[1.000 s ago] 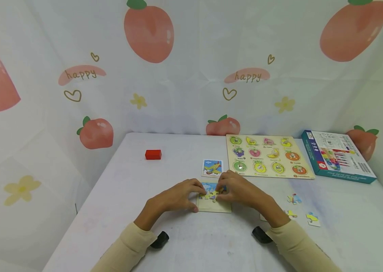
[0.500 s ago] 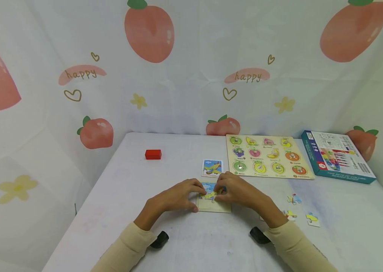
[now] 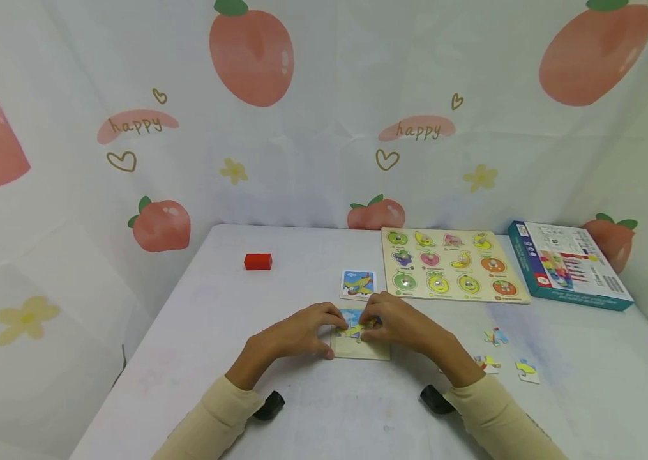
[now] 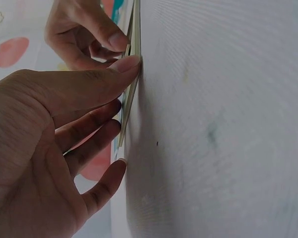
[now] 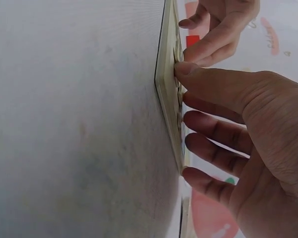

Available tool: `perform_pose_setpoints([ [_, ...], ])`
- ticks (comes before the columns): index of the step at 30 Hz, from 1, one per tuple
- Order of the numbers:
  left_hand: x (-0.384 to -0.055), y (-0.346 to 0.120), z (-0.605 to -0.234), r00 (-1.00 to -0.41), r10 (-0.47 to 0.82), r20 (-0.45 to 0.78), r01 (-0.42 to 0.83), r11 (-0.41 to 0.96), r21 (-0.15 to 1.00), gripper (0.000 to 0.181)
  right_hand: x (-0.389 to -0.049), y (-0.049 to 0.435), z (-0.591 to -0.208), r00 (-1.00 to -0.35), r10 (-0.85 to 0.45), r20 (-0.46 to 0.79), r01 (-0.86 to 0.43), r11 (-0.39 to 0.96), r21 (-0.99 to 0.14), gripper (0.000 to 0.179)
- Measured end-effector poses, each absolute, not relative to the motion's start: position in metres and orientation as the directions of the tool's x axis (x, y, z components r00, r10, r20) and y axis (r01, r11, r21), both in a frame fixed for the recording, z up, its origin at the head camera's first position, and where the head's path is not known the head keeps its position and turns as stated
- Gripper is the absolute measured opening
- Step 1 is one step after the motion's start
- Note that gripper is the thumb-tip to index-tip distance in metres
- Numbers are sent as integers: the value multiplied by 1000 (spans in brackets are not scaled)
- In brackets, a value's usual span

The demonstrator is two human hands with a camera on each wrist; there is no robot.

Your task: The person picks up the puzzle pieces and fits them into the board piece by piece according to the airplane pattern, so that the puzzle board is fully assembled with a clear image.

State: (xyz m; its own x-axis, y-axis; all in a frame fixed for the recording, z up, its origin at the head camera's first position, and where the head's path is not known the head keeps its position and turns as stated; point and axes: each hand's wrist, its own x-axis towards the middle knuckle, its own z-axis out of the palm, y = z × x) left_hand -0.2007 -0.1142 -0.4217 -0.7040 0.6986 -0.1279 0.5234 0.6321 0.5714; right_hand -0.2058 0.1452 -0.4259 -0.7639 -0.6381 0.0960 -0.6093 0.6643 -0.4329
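Observation:
A small wooden jigsaw board [image 3: 371,351] lies on the table, with blue and yellow pieces in its far part. My left hand [image 3: 303,328] grips the board's left side; the thumb is at its edge and the fingers reach over the pieces. With thumb and fingers, my right hand [image 3: 403,322] pinches a jigsaw piece low over the board's right part; the fingers mostly hide it. In the left wrist view the left thumb touches the board's edge [image 4: 128,106]. The right wrist view has the right fingertips along the pieces on the board [image 5: 167,82].
Behind the board lies an airplane picture card [image 3: 359,283]. Loose jigsaw pieces [image 3: 527,370] lie to the right, some partly behind the right forearm. Farther back are a fruit puzzle board [image 3: 451,265], a teal-edged box [image 3: 573,265] and a red block [image 3: 258,262].
My right hand has shifted slightly left over the board, bringing the pinched piece closer to the left fingers. The left hand stays in place on the board.

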Motion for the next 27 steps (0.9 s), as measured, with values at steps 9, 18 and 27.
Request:
perform_pose_setpoints([
  [9, -200, -114, -422, -707, 693, -141, 512, 639, 574, 49, -205, 145, -424, -773, -630, 71, -594, 681, -428, 16],
  [18, -200, -114, -421, -710, 690, -142, 510, 642, 572, 48, -204, 145, -423, -777, -628, 43, -575, 680, -455, 25],
  [27, -201, -114, -422, -708, 694, -132, 513, 634, 579, 48, -205, 144, -424, -783, -621, 48, -571, 685, -453, 23],
])
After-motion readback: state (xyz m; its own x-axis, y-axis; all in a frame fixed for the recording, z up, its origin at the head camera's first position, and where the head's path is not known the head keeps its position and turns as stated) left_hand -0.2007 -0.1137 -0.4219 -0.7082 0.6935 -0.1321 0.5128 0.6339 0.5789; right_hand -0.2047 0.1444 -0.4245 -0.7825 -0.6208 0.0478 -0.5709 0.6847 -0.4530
